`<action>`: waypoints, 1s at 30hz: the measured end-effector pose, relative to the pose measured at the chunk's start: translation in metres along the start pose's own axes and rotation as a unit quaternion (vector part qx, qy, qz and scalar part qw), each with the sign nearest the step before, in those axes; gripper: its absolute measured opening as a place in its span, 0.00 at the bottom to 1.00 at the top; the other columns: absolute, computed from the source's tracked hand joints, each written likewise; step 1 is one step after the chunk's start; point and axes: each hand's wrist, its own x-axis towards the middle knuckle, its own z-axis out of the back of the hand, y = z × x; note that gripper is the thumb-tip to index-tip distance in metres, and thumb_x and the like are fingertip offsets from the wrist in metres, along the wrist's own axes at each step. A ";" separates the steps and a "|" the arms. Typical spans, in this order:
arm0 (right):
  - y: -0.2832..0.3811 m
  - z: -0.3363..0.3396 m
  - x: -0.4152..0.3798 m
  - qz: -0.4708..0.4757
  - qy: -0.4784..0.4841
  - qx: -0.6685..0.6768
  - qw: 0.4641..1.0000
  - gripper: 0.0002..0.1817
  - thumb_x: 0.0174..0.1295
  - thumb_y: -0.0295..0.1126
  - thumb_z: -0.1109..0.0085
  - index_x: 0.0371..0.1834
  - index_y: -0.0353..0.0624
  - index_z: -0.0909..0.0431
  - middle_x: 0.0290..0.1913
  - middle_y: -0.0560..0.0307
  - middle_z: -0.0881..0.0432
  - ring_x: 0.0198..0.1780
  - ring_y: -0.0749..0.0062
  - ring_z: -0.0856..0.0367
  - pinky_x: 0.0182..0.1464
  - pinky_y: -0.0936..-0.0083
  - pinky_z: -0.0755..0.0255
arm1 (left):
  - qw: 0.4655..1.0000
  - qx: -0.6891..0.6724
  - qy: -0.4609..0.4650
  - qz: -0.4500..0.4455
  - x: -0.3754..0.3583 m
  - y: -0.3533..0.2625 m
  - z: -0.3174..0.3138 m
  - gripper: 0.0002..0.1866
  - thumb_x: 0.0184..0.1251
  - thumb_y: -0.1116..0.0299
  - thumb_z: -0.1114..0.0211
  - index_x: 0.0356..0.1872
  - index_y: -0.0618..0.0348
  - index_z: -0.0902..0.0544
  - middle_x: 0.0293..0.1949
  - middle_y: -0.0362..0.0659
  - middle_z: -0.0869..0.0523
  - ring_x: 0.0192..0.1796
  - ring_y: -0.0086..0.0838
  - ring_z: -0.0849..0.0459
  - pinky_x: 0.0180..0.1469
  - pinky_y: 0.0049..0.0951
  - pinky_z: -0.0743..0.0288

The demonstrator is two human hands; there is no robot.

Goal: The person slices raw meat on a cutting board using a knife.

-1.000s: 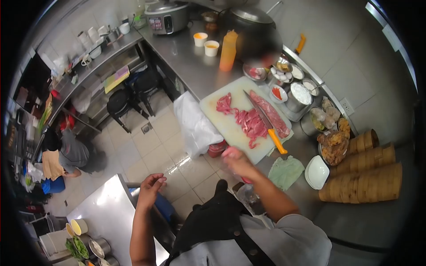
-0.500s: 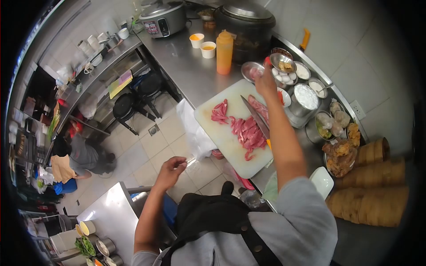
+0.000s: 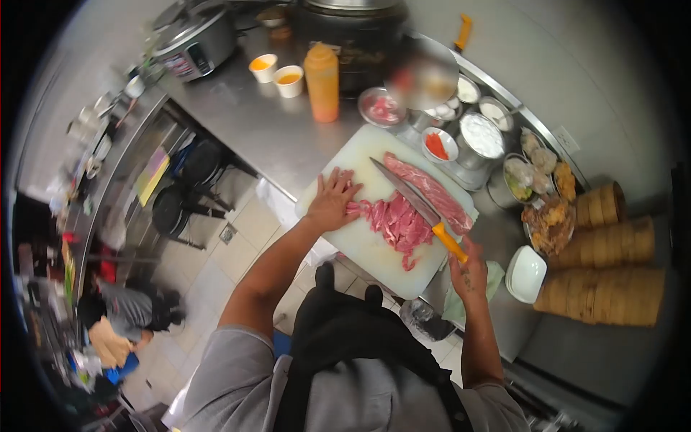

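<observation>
A white cutting board (image 3: pixel 345 241) holds a heap of sliced raw meat (image 3: pixel 403 225) and a longer uncut strip of meat (image 3: pixel 435 191). My left hand (image 3: pixel 333 201) lies on the board's left side, fingers spread, over the edge of the slices. A knife (image 3: pixel 414 193) with an orange handle rests across the meat, its tip pointing away from me. At the handle's near end, my right hand (image 3: pixel 469 270) has its thumb and fingers closed around it.
Beyond the board stand a small bowl of meat (image 3: pixel 381 106), a bowl of chopped red pieces (image 3: pixel 437 145) and a squeeze bottle (image 3: pixel 322 83). Bamboo steamers (image 3: pixel 597 295) line the right side beside white dishes (image 3: pixel 525 275). A co-worker (image 3: pixel 129 309) bends over at far left.
My right hand has come back from the small bowls to the knife handle. My left hand has moved from the air beside me onto the board. The view has shifted.
</observation>
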 end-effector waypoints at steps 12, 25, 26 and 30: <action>0.006 -0.030 0.031 -0.106 0.137 -0.125 0.977 0.30 0.53 0.27 0.40 0.61 0.40 0.37 0.46 0.38 0.19 0.47 0.37 0.18 0.51 0.48 0.26 | 0.982 -0.138 -0.105 -0.067 0.041 -0.011 0.016 0.26 0.59 0.61 0.28 0.57 0.59 0.21 0.53 0.50 0.22 0.59 0.46 0.24 0.68 0.52 0.33; 0.046 -0.003 -0.049 -0.222 -0.086 0.342 0.909 0.22 0.59 0.19 0.52 0.59 0.40 0.35 0.36 0.61 0.25 0.25 0.85 0.33 0.26 0.86 0.37 | 0.964 -0.171 0.193 0.069 0.042 -0.064 -0.014 0.24 0.48 0.61 0.24 0.46 0.63 0.16 0.43 0.55 0.14 0.50 0.50 0.15 0.55 0.44 0.21; 0.047 0.000 -0.050 -0.238 -0.086 0.351 0.902 0.23 0.59 0.20 0.53 0.60 0.43 0.36 0.34 0.62 0.25 0.21 0.87 0.34 0.21 0.87 0.39 | 0.975 -0.178 0.122 0.044 0.035 -0.065 -0.016 0.19 0.49 0.63 0.24 0.41 0.61 0.16 0.39 0.54 0.13 0.47 0.49 0.13 0.53 0.43 0.19; 0.041 0.014 -0.060 -0.255 -0.101 0.358 0.892 0.19 0.63 0.22 0.49 0.58 0.42 0.33 0.33 0.63 0.25 0.21 0.87 0.34 0.20 0.87 0.39 | 0.961 -0.261 0.085 0.031 0.010 -0.057 -0.006 0.16 0.48 0.66 0.23 0.38 0.59 0.15 0.39 0.52 0.12 0.42 0.49 0.13 0.46 0.43 0.20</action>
